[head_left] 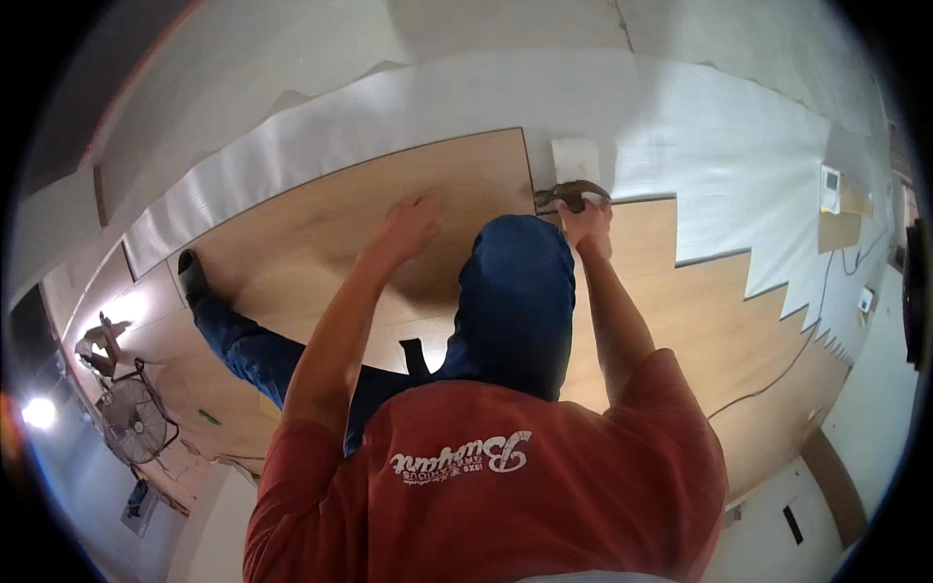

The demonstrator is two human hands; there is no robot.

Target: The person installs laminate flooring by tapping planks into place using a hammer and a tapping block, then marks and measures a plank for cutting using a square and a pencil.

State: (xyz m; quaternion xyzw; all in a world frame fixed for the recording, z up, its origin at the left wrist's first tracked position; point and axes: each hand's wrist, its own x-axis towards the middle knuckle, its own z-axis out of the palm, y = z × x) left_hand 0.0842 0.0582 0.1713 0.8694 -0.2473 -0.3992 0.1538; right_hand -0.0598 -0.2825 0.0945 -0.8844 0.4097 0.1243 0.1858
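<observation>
My right hand point(588, 229) grips a dark tool that looks like a hammer point(575, 193), held at the exposed edge of the laid planks. Just beyond it lies a flat whitish block point(575, 161) on the underlayment. The end of a wide light-wood plank point(457, 165) stops right beside the tool. Over that plank is my left hand point(408, 229), with nothing visible in it; its fingers are blurred, so I cannot tell how far they are closed. My bent knee in blue jeans rises between the two hands.
Pale underlayment point(724, 155) spreads beyond the stepped plank ends on the right. A cable point(768, 389) crosses the laid planks there. At the left stand a round floor fan point(136, 420) and a brown cardboard piece point(100, 342). A green item point(208, 417) lies near the fan.
</observation>
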